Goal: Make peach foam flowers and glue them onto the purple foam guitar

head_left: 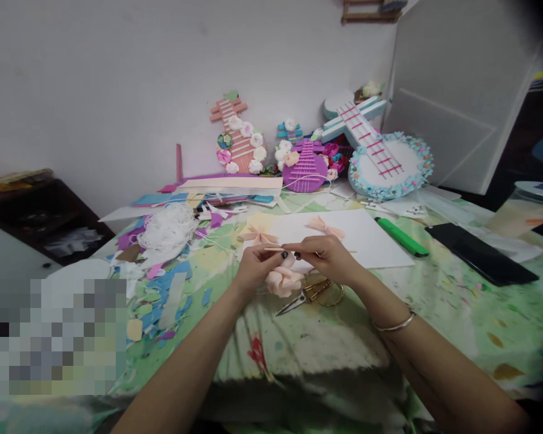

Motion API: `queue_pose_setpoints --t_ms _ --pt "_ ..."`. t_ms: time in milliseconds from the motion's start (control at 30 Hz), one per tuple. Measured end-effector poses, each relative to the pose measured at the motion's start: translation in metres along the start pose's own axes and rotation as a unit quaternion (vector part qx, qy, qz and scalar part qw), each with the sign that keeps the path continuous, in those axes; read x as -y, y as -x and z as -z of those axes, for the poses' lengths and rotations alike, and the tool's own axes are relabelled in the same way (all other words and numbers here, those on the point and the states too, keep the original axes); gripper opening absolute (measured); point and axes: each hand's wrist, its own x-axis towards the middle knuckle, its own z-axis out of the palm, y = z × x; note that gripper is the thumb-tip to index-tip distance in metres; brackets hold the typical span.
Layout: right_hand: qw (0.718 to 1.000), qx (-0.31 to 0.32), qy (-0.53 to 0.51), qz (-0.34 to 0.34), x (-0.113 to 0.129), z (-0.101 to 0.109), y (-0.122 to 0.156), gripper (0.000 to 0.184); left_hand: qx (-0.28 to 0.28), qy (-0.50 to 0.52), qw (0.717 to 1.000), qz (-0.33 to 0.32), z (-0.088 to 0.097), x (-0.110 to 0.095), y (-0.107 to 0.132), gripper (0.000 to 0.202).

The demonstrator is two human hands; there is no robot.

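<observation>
Over the table's middle, my left hand (252, 265) and my right hand (329, 258) are close together, both closed in a pinch on a thin wooden stick (273, 249). One end of the stick shows above my left thumb, and the other sticks out past my right hand. Something pale is between the fingertips, too small to make out. Just below them lies a peach paper flower (283, 282), beside scissors (314, 293) with gold handles. Pleated peach paper pieces lie behind my hands, one near the left (259, 234) and one farther right (324, 227).
A white sheet (371, 244) lies under the work, with a green marker (402, 237) and black phone (482, 253) to its right. White string (168, 232) and paper scraps (165, 304) cover the left side. Decorated paper instruments (389, 163) lean along the wall.
</observation>
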Motion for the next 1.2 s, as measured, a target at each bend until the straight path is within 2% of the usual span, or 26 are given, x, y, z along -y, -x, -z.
queue_pose_setpoints --t_ms 133,233,467,700,867,1033,1200 --pt "1.000 -0.016 0.008 0.009 -0.0002 -0.0018 -0.0001 0.034 -0.021 -0.004 1.000 0.002 -0.0006 -0.0004 -0.0002 0.030" --pt "1.000 -0.019 0.012 0.008 0.0010 -0.0025 0.0001 0.033 -0.016 -0.002 1.000 0.016 -0.0006 -0.0011 -0.0009 0.032" --pt "0.999 -0.035 0.020 -0.029 0.0051 -0.0032 -0.0006 0.033 -0.026 -0.029 0.999 0.012 -0.0003 -0.0009 -0.0014 0.032" --pt "0.998 -0.018 0.025 -0.056 0.0060 -0.0020 -0.0016 0.020 -0.014 -0.063 0.998 0.001 -0.0009 -0.0026 0.0003 0.024" --pt "0.996 -0.021 0.034 -0.083 0.0074 -0.0023 -0.0012 0.015 0.008 -0.104 0.994 -0.026 -0.0015 -0.0014 0.0012 0.022" --pt "0.995 -0.018 0.043 -0.088 0.0071 -0.0030 -0.0005 0.016 0.016 -0.168 0.982 -0.082 -0.0030 -0.0023 0.0039 0.018" --pt "0.996 -0.041 0.039 -0.073 0.0090 -0.0043 -0.0001 0.016 -0.008 -0.111 0.992 -0.055 -0.0046 -0.0026 0.0031 0.017"
